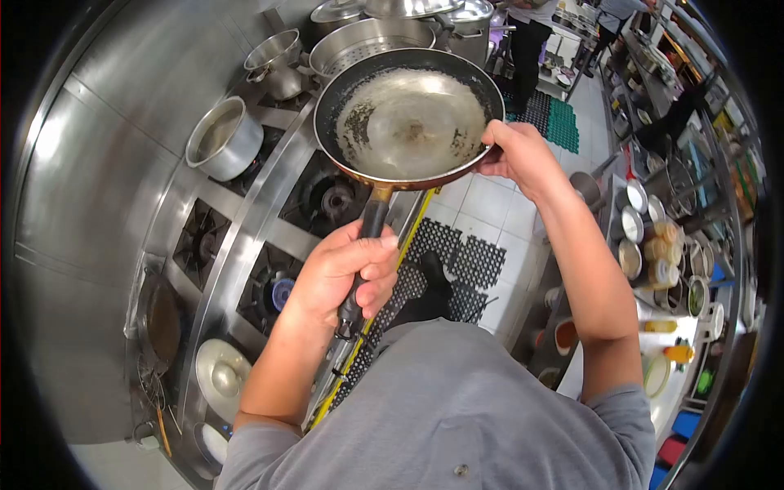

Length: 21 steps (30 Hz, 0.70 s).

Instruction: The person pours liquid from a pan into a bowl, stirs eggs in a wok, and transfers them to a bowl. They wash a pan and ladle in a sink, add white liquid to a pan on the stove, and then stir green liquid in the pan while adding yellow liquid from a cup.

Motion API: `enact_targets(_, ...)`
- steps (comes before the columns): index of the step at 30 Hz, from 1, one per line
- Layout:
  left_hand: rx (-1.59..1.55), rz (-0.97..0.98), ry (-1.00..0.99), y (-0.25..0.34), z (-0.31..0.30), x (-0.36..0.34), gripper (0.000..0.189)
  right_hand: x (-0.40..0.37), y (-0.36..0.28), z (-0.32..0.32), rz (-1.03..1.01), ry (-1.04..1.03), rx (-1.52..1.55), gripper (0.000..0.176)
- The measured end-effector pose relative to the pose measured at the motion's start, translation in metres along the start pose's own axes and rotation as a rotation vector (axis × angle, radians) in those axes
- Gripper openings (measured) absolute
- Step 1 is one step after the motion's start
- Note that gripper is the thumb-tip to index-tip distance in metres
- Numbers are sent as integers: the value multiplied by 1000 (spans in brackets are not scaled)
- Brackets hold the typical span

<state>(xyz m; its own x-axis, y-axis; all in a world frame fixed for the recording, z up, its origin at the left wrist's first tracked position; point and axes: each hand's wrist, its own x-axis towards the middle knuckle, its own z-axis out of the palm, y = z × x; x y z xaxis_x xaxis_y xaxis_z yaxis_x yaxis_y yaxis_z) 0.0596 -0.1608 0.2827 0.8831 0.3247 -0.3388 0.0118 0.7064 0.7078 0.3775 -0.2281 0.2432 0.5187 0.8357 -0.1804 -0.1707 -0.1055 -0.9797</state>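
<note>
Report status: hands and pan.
Left hand shut on frying pan handle; right hand gripping its rim. Pan held above stove edge, residue inside. Pot on stove, apart.

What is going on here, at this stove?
A person holds a frying pan in the air beside the gas stove. The left hand grips its handle, the right hand holds the rim. Inside the pan is only a thin greasy film with dark bits. A pot sits on a burner nearby.
</note>
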Motion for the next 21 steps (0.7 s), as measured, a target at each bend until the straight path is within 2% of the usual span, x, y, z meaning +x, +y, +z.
enact_targets(5, -5, 70, 35, 69, -21, 114, 14, 140, -35, -12, 31, -58, -24, 29)
enact_targets(9, -19, 109, 107, 112, -39, 189, 13, 249, -51, -23, 64, -182, 0, 32)
enact_targets(10, -25, 123, 137, 122, -39, 205, 14, 271, -57, -27, 42, -251, -18, 42)
enact_targets(13, -22, 173, 193, 147, -47, 251, 12, 338, -79, -37, 116, -276, -140, 52)
enact_targets(14, -17, 192, 215, 154, -50, 265, 12, 362, -85, -45, 129, -287, -188, 60)
enact_targets(18, -24, 214, 339, 173, -58, 314, 12, 440, -132, -73, -1, -265, -378, 65)
enact_targets(21, -54, 236, 429, 175, -53, 347, 13, 508, -169, -95, -89, -242, -449, 61)
